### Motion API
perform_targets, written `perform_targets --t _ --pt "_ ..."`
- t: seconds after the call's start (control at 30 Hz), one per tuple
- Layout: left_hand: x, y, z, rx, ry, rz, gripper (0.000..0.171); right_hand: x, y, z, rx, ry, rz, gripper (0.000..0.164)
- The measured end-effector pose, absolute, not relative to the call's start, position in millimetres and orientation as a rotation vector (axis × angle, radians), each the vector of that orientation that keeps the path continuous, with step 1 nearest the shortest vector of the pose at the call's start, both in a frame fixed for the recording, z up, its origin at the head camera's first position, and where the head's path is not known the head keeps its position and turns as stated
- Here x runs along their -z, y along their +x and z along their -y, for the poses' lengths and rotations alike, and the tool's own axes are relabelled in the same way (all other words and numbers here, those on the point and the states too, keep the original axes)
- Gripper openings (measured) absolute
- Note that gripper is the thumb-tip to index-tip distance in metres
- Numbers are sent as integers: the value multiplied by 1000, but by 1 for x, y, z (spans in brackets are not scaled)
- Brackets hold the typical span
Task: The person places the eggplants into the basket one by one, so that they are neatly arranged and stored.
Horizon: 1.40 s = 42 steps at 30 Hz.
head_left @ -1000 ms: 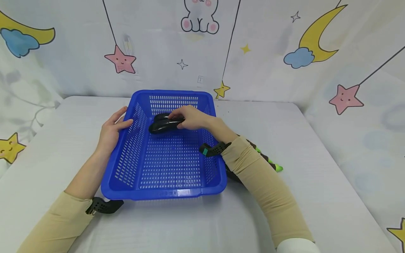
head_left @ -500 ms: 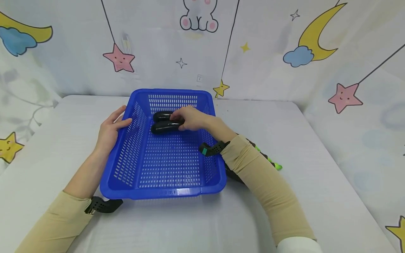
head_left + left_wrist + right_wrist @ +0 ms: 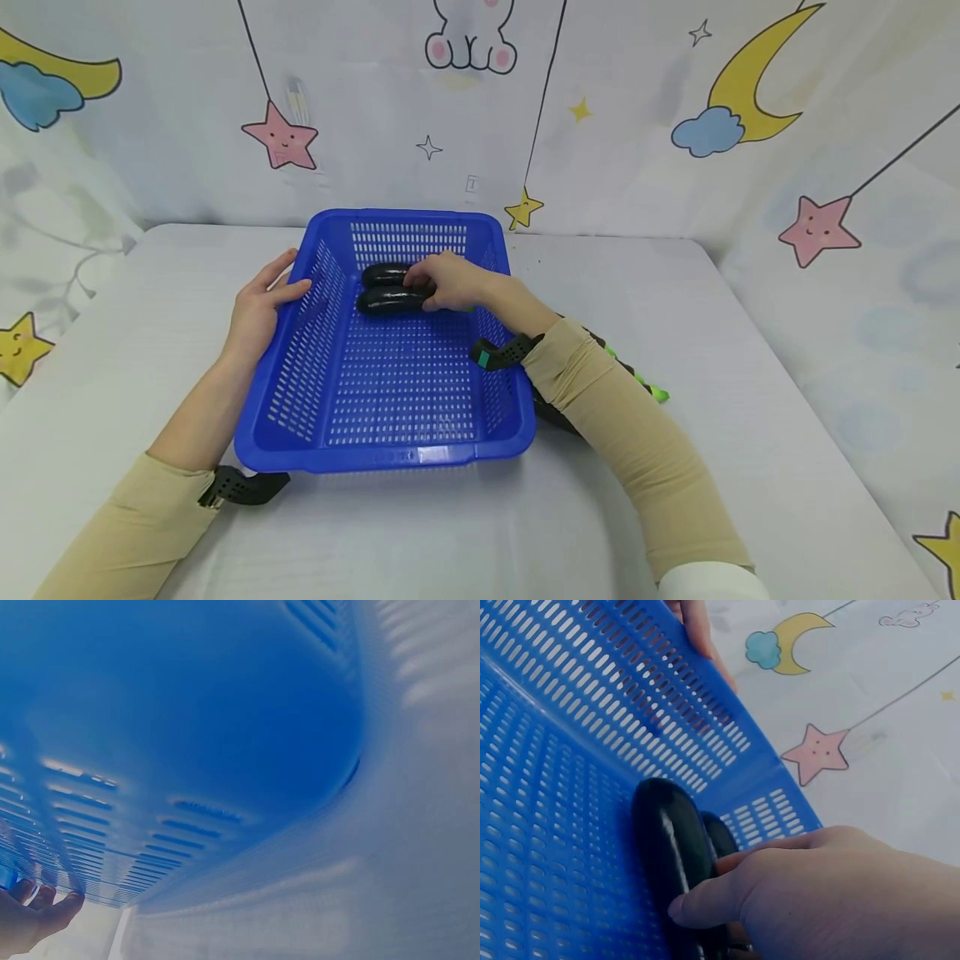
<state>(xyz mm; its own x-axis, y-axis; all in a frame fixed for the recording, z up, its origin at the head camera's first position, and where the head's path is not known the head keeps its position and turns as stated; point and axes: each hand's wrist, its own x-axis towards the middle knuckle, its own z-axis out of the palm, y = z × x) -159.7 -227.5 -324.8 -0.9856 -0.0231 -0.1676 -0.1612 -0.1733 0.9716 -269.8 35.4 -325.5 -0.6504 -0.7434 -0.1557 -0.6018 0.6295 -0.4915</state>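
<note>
A blue perforated plastic basket (image 3: 367, 458) stands on the white table. Inside it, near the back wall, two glossy black-purple eggplants lie side by side. My right hand (image 3: 453, 282) reaches over the basket's right wall and grips the nearer eggplant (image 3: 390, 301) by its right part, thumb on its near side. The farther eggplant (image 3: 384, 274) is partly hidden behind those fingers. At the left wall, my left hand (image 3: 258, 312) holds the basket's rim, with the thumb over the edge. In the left wrist view its fingertips (image 3: 71, 901) lie against the outside of the slotted wall.
More eggplants, with bright green stem ends (image 3: 658, 394), lie on the table right of the basket, mostly hidden under my right forearm (image 3: 622, 450). A white cloth (image 3: 375, 108) printed with stars and moons hangs behind the table (image 3: 637, 283).
The nearer eggplant has shifted slightly right and levelled out beside the farther one, with my right hand on it throughout. My left hand stays on the rim; the view drifts slightly.
</note>
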Motion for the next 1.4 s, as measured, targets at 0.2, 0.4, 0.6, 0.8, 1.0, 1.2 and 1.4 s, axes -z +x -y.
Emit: perform_targets --t 0.2,0.4,0.6,0.8,1.0,1.2,1.4 --pt "325 -159 227 -2330 -214 -1956 69 326 -270 -36 557 -1071 -2537 39" --pt "324 -159 226 -2330 -212 -1961 69 325 -270 -36 552 -1088 -2574 35" --pt "323 -159 226 -2327 -212 -1960 69 324 -270 -36 565 -1081 -2607 33" --pt "323 -159 226 -2324 -211 -1963 68 325 -271 -35 575 -1085 -2611 35" --pt "324 -158 226 -2314 -214 -1976 68 325 -271 -35 567 -1092 -2647 36" --pt "324 -158 226 -2318 -217 -1973 68 325 -271 -34 570 -1102 -2664 32" --pt "324 -159 226 -2334 -220 -1951 69 326 -272 -34 605 -1100 -2667 30"
